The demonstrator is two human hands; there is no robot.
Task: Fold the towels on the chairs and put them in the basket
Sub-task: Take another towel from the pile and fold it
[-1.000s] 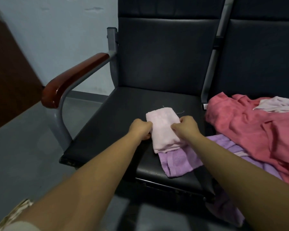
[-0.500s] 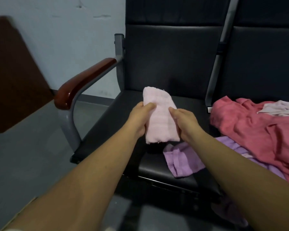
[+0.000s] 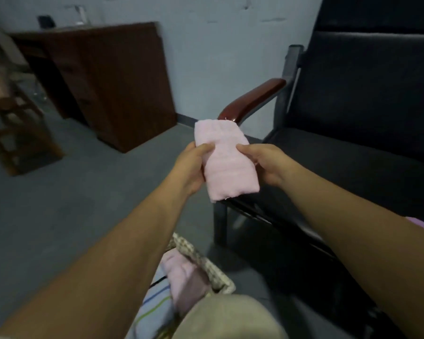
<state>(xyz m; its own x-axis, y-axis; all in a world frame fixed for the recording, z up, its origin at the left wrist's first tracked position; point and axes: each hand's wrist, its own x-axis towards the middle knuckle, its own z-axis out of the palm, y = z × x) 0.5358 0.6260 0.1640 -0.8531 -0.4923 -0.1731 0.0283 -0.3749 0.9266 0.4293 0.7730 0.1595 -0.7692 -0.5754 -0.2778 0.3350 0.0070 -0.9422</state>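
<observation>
We list a plain office or waiting room: one black padded chair (image 3: 353,155) on a metal frame with a glossy wooden armrest (image 3: 252,99), and one dark wooden desk (image 3: 118,81) with drawers against a pale painted wall (image 3: 218,45). We also note a plain grey floor (image 3: 59,204) and, blurred at the left, a wooden rack (image 3: 17,133) of open shelves.

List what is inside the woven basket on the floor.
Inside the basket lie a pink towel and a striped cloth. The left forearm and a knee cover the rest, so anything else in it cannot be seen.
</observation>
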